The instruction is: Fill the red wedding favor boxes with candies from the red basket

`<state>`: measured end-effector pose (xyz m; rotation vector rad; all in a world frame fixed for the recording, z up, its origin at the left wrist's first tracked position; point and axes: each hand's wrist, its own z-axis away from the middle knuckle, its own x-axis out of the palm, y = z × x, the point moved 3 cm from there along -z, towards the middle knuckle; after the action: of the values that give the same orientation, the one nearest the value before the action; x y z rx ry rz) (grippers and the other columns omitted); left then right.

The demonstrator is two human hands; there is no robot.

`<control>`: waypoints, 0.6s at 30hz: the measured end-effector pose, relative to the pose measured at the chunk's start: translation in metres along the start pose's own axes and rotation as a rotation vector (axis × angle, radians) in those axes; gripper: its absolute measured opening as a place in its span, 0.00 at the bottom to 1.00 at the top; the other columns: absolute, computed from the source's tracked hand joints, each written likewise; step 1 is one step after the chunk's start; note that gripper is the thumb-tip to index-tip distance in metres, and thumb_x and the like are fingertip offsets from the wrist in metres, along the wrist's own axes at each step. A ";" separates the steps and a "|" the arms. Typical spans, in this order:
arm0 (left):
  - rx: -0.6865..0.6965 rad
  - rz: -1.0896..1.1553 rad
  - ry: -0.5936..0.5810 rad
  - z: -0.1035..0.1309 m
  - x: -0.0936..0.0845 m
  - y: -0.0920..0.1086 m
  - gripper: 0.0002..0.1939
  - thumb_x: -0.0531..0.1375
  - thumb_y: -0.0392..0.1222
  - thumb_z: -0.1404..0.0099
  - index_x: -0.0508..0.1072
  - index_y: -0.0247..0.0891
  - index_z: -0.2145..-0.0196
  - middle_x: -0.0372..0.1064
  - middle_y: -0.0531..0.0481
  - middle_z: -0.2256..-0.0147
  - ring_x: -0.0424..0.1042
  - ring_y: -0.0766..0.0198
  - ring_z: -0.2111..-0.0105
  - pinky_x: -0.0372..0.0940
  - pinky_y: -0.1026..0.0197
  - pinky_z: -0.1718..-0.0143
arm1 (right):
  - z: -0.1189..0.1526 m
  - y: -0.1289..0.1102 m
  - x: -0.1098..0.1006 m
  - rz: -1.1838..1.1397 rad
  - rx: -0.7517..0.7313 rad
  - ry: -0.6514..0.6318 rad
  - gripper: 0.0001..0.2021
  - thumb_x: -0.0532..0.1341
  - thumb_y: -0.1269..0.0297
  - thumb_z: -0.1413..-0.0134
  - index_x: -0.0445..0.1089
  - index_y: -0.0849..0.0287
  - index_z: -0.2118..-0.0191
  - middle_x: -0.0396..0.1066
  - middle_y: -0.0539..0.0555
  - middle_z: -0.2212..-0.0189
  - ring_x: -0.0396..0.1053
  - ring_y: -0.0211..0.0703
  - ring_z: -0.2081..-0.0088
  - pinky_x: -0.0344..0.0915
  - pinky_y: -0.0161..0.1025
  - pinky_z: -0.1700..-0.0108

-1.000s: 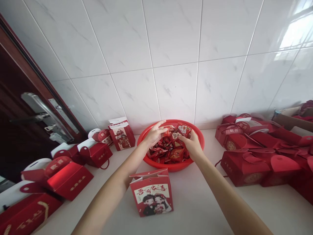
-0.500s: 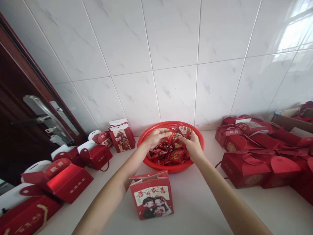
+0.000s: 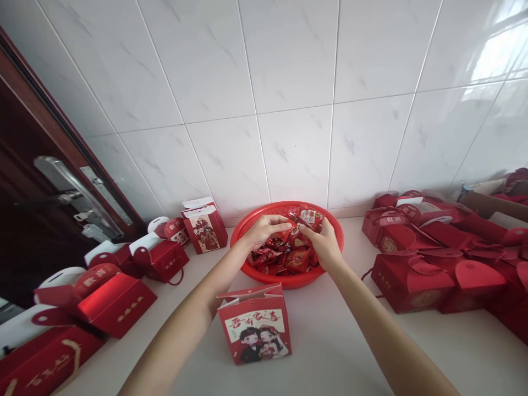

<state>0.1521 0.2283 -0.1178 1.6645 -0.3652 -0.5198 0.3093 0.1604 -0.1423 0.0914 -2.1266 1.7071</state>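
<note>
Both hands are over a red plastic basket (image 3: 289, 282) heaped with red-wrapped sweets (image 3: 270, 257). My left hand (image 3: 266, 230) pinches a small orange-red packet (image 3: 284, 234) between thumb and fingers. On the right side of the basket, my right hand (image 3: 324, 237) is closed on red wrapped packets (image 3: 310, 218), one with a pale printed label. How many it holds cannot be made out. Nearer to me stands an upright red gift box (image 3: 256, 330) with a cartoon couple on its front and its top open.
Red gift boxes (image 3: 117, 305) line the left side, beside a dark door with a metal handle (image 3: 78, 190). A taller printed box (image 3: 204, 228) stands against the tiled wall. More red boxes (image 3: 412, 280) crowd the right, with a cardboard carton (image 3: 495, 206) behind.
The view has shifted slightly. My hands stay over the basket, and the packets between them have turned a little, with my right thumb now covering more of the printed one.
</note>
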 end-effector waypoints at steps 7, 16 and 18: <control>0.091 -0.089 0.045 -0.001 -0.001 0.002 0.21 0.73 0.50 0.49 0.81 0.36 0.60 0.79 0.47 0.62 0.74 0.59 0.61 0.66 0.59 0.56 | 0.000 -0.001 0.000 0.048 0.026 -0.025 0.19 0.72 0.57 0.61 0.67 0.56 0.64 0.76 0.53 0.64 0.75 0.52 0.59 0.74 0.48 0.57; 0.115 -0.127 0.038 0.000 0.001 0.002 0.26 0.73 0.50 0.49 0.78 0.34 0.54 0.78 0.45 0.60 0.75 0.58 0.60 0.68 0.57 0.57 | 0.002 -0.003 0.001 0.086 0.016 -0.021 0.17 0.71 0.57 0.59 0.68 0.56 0.63 0.77 0.53 0.64 0.75 0.52 0.60 0.73 0.48 0.58; 0.116 -0.133 0.027 0.000 0.002 0.002 0.27 0.73 0.51 0.49 0.78 0.34 0.54 0.79 0.45 0.60 0.76 0.58 0.60 0.68 0.57 0.56 | 0.002 -0.004 0.001 0.094 0.005 -0.013 0.17 0.70 0.58 0.59 0.69 0.56 0.63 0.77 0.54 0.63 0.75 0.52 0.61 0.72 0.47 0.58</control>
<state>0.1537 0.2272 -0.1165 1.8147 -0.2700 -0.5830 0.3091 0.1580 -0.1380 0.0042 -2.1673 1.7690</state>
